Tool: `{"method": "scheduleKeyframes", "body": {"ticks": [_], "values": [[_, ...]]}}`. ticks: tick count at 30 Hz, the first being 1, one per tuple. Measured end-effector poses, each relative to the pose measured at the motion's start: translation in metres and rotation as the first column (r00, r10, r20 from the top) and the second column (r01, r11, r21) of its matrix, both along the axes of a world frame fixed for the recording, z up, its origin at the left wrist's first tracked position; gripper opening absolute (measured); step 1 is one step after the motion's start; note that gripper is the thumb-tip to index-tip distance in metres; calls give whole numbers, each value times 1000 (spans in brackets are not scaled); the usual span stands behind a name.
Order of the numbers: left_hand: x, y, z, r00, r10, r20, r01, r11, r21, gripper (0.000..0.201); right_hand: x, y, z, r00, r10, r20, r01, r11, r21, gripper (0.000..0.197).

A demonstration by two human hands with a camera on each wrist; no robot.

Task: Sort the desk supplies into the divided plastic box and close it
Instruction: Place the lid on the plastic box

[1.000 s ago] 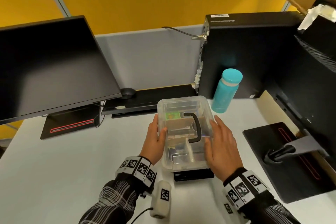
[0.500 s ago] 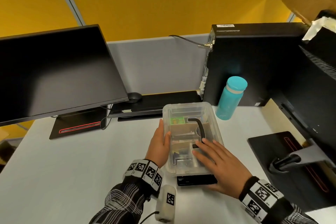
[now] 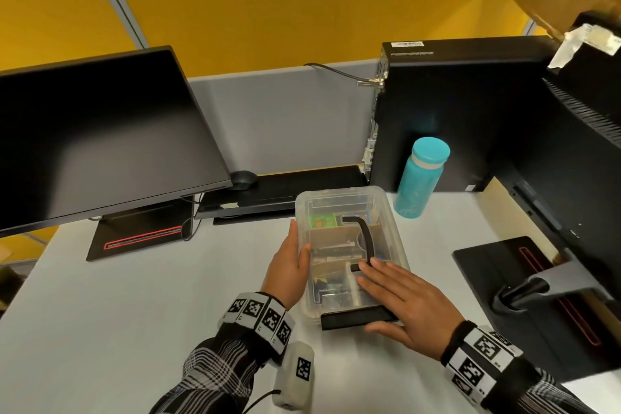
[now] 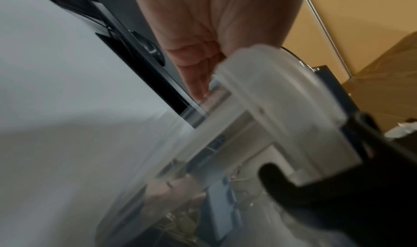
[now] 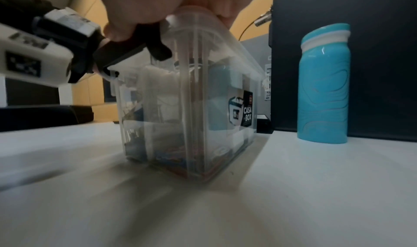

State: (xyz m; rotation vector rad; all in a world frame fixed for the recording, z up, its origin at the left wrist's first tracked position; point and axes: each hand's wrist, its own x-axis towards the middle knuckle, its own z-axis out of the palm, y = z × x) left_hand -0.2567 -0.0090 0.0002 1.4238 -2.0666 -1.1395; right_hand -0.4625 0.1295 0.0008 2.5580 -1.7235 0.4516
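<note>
The clear plastic box (image 3: 389, 212) stands on the white desk with its lid on and supplies showing through in its compartments. A black handle (image 3: 364, 235) lies across the lid. A black latch (image 3: 353, 318) sits at the near end. My left hand (image 3: 289, 262) lies against the box's left wall, fingers straight, thumb on the lid rim. My right hand (image 3: 403, 299) rests flat on the near part of the lid. In the right wrist view its thumb (image 5: 117, 31) touches the latch (image 5: 126, 49). The left wrist view shows my palm (image 4: 203, 37) against the box (image 4: 270, 99).
A teal bottle (image 3: 420, 178) stands just right of the box's far corner, in front of a black PC tower (image 3: 453, 111). A monitor (image 3: 100, 138) fills the left, a keyboard (image 3: 285, 188) lies behind the box, and a monitor base (image 3: 504, 279) lies at the right.
My right hand moved from the box's right side onto the lid, then slid toward the near end until the thumb reached the latch. The left hand stayed at the left wall.
</note>
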Motion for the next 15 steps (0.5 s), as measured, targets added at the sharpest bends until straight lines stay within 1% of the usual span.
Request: {"method": "scheduleKeyframes", "body": {"ticks": [3, 5, 6, 8, 9, 11, 12, 13, 14, 15], "values": [[1, 0, 5, 997, -37, 63, 40, 998, -39, 58, 1, 1, -1, 999, 0, 39, 1, 1000, -24, 64], [0, 2, 12, 998, -55, 43, 57, 997, -50, 54, 0, 1, 5, 995, -15, 103, 15, 1000, 3, 64], [1, 2, 15, 998, -69, 8, 69, 997, -32, 51, -1, -1, 10, 989, -30, 142, 27, 999, 27, 63], [4, -8, 19, 996, -72, -57, 76, 995, 60, 45, -1, -5, 15, 984, -64, 166, 50, 995, 86, 66], [5, -17, 21, 996, -54, -76, 64, 988, 144, 41, 1, -7, 13, 985, -83, 151, 66, 991, 112, 69], [4, -40, 27, 994, 37, -105, 4, 929, 369, 34, 4, -9, 7, 978, -136, 158, 112, 982, 153, 72], [3, -53, 30, 992, 83, -98, -32, 897, 441, 39, 5, -11, 6, 966, -165, 198, 136, 979, 155, 68], [1, -66, 32, 992, 103, -66, -62, 887, 457, 48, 5, -14, 8, 947, -193, 255, 159, 976, 148, 60], [-2, -78, 35, 997, 74, -3, -67, 910, 409, 59, 5, -19, 11, 928, -218, 303, 185, 974, 135, 52], [-6, -89, 37, 997, 18, 80, -44, 939, 340, 68, 4, -26, 14, 918, -236, 320, 206, 971, 125, 47]]}}
